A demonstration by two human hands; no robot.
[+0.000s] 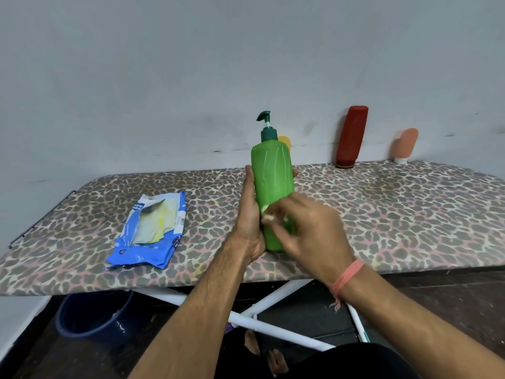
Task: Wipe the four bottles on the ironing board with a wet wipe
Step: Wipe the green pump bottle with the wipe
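Note:
A green pump bottle (272, 181) is held upright and tilted slightly, over the leopard-print ironing board (382, 214). My left hand (250, 217) grips its left side, fingers wrapped behind. My right hand (306, 231) pinches a small bunched wet wipe (269, 216) against the bottle's lower front. A red bottle (351, 136) stands cap-down against the wall at the back right. A peach tube (404, 144) with a white cap stands further right. A yellow bottle (284, 142) peeks out behind the green one, mostly hidden.
An opened blue wet-wipe pack (149, 231) lies on the board to the left of my hands. A grey wall runs right behind the board. Below the board are its white legs (273, 299) and a dark blue bucket (93, 313) on the floor.

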